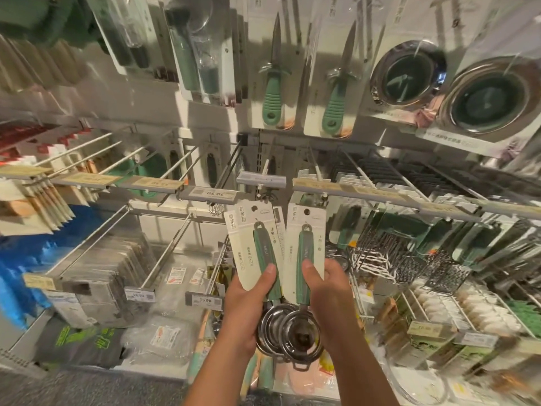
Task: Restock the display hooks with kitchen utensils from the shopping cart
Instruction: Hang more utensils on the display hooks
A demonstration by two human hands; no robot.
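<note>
Two carded strainers, one per hand, just below grey price tag (261, 180). Left hand (248, 291) grips left strainer (257, 250); right hand (325, 285) grips right strainer (304, 253). Probably light; card bendy, steel bowls bottom-heavy. Hold at handle.

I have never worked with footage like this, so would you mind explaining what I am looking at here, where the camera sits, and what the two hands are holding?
There is no machine here: a person is working with bare hands, and the single picture comes from a wide-angle camera worn on the head, looking forward and down. That is why the arms reach in from the bottom edge and the shelves look bent.

The left hand grips a small stack of carded utensils, each with a green handle and a round metal head. The right hand holds one more carded utensil of the same kind, beside the stack.

In front is a shop display wall of metal hooks with price tags. Hanging above are green-handled knives and steel sink strainers; graters hang at right. The shopping cart is not in view.
</note>
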